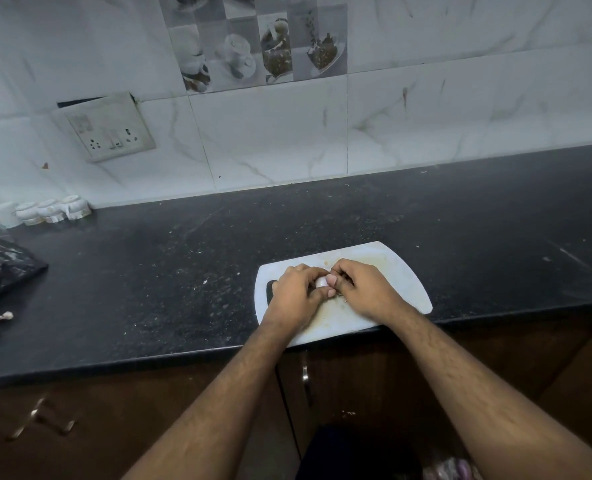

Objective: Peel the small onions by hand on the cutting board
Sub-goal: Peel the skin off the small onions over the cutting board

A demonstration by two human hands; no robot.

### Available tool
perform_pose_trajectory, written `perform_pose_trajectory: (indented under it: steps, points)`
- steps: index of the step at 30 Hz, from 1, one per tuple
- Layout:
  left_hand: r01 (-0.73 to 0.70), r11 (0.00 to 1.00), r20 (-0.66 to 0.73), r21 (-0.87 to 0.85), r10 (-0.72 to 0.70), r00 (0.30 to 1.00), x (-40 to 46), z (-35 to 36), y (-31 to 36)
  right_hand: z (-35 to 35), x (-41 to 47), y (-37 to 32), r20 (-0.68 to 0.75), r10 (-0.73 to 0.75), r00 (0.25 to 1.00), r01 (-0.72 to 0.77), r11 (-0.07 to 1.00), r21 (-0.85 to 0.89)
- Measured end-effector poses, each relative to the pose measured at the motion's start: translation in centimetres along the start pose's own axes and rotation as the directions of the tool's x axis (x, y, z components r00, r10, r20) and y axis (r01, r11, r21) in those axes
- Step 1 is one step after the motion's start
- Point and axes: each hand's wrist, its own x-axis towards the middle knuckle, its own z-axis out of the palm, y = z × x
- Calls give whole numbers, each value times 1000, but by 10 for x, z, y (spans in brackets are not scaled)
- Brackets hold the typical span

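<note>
A small pale onion (321, 282) shows between both hands, just above the white cutting board (402, 271) at the counter's front edge. My left hand (296, 296) curls its fingers around the onion from the left. My right hand (360, 289) pinches it from the right, thumb and fingertips against its skin. Most of the onion is hidden by the fingers. Any other onions or peels on the board are covered by my hands.
The black stone counter (183, 271) spreads left and right of the board. A dark bag (0, 268) lies far left, with small white jars (52, 211) by the wall. A small pale scrap (2, 317) lies near the left front edge.
</note>
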Motion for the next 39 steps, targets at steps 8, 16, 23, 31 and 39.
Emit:
perform_pose_trajectory:
  steps: [8, 16, 23, 31, 39]
  points:
    - [-53, 988, 30, 144, 50, 998, -2, 3, 3, -9, 0, 0, 113, -77, 991, 70, 995, 67]
    - [30, 994, 38, -106, -26, 999, 1, -5, -6, -17, -5, 12, 0, -1, 1000, 1, 866, 500]
    - [90, 945, 45, -313, -80, 996, 2, -6, -11, -7, -5, 7, -74, -10, 997, 27, 972, 235]
    - [64, 944, 29, -322, -58, 998, 3, -2, -14, -4, -10, -3, -118, -50, 992, 62, 993, 100]
    - [63, 941, 34, -332, -54, 998, 4, 0, -17, 4, -14, -6, -151, -168, 974, 149, 980, -130]
